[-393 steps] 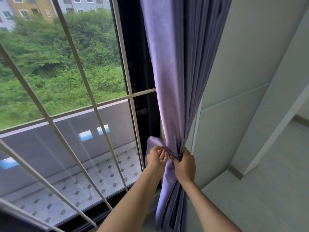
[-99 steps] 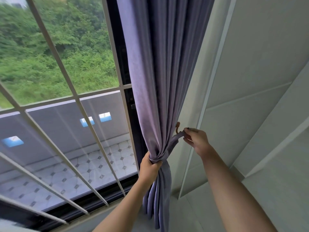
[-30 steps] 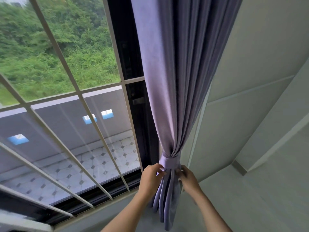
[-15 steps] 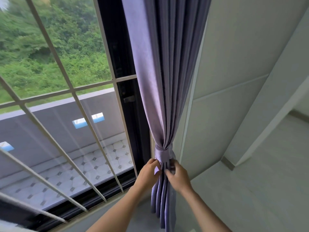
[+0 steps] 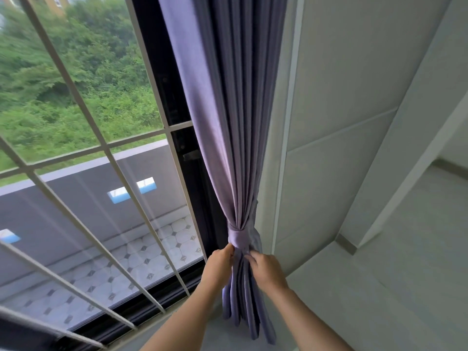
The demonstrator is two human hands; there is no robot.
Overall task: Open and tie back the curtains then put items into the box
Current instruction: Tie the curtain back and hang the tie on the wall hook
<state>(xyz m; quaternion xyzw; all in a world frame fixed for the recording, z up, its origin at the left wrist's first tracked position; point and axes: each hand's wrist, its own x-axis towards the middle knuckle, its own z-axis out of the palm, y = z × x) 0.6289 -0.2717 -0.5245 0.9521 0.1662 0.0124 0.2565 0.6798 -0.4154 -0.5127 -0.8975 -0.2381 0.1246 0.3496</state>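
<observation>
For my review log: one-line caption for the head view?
Both hands, left hand and right hand, pinch purple curtain folds just below its tieback.

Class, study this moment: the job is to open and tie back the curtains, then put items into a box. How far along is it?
Done: the purple curtain is gathered beside the window, with a tieback band around it. In hand: the left hand and right hand hold the folds just below the band, apparently tidying. Left: the box stage; no box or items show.
</observation>
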